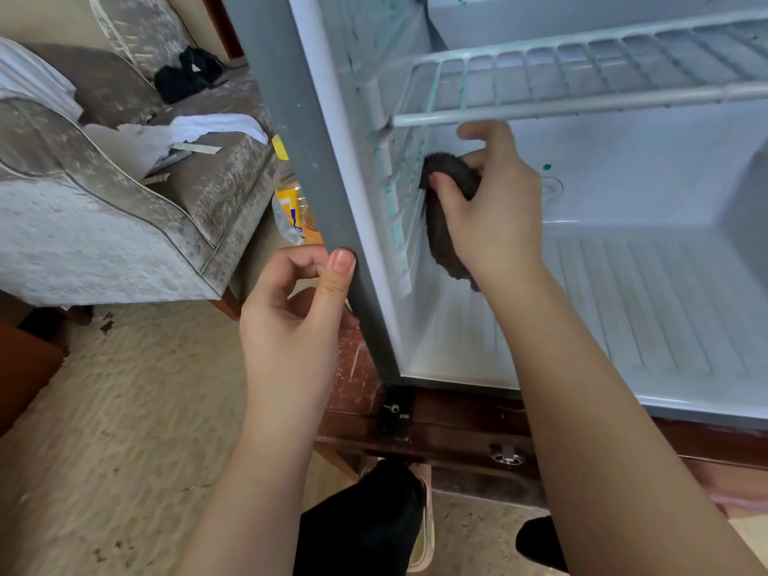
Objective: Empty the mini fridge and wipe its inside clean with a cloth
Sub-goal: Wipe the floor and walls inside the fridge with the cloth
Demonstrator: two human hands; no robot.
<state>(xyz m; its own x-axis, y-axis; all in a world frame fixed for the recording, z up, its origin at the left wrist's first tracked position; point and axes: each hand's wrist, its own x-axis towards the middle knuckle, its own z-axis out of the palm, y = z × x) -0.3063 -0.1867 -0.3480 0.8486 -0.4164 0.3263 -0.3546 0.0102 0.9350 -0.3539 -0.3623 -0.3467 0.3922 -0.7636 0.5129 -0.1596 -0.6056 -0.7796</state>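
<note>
At the front of the fridge (623,305), the left hand (291,322) holds its grey side edge, thumb pressed flat, fingers curled. Farther in, the right hand (490,209) grips a dark cloth (446,243) against the left inner wall, just under the wire shelf (582,76).

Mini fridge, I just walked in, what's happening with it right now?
A person is wiping the inside of the mini fridge. Their right hand holds a dark cloth against the left inner wall, just below the wire shelf, where green smears show. Their left hand grips the grey outer edge, apparently to steady it. No food or bottles show inside in this view.
</note>
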